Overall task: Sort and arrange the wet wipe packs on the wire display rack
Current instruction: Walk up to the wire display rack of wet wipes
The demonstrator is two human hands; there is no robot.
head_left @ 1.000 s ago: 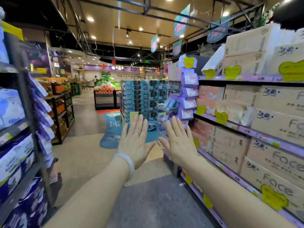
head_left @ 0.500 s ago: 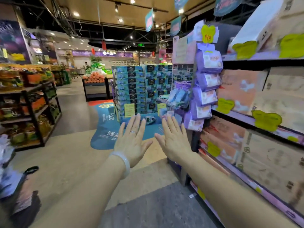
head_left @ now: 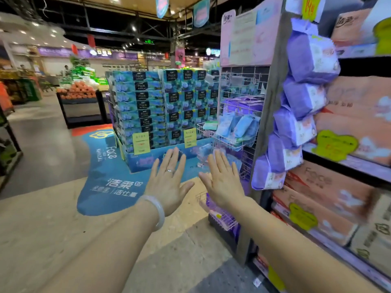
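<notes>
I am holding both hands up in the lower middle of the frame, backs toward me, fingers straight and spread, gripping nothing. My left hand (head_left: 169, 182) is wearing a ring on one finger and a pale bangle (head_left: 156, 210) at the wrist; my right hand (head_left: 223, 182) is hovering just beside it, thumbs nearly meeting but apart. Neither hand is touching any goods. The wire display rack (head_left: 239, 115) is standing right of centre, just beyond my right hand, on the end of a shelf unit. One of its baskets is carrying light blue wet wipe packs (head_left: 237, 125) leaning at a tilt, and purple packs (head_left: 245, 102) are sitting in the tier above them. A lower pink wire basket (head_left: 222, 218) is showing under my right wrist; what it holds is too blurred to tell. A column of purple hanging packs (head_left: 300, 98) is running down the post at the right side. Boxed tissue cartons (head_left: 349, 102) are filling the shelves at the far right, and a stack of blue tissue boxes (head_left: 160, 108) is standing in the centre of the frame behind my hands.
</notes>
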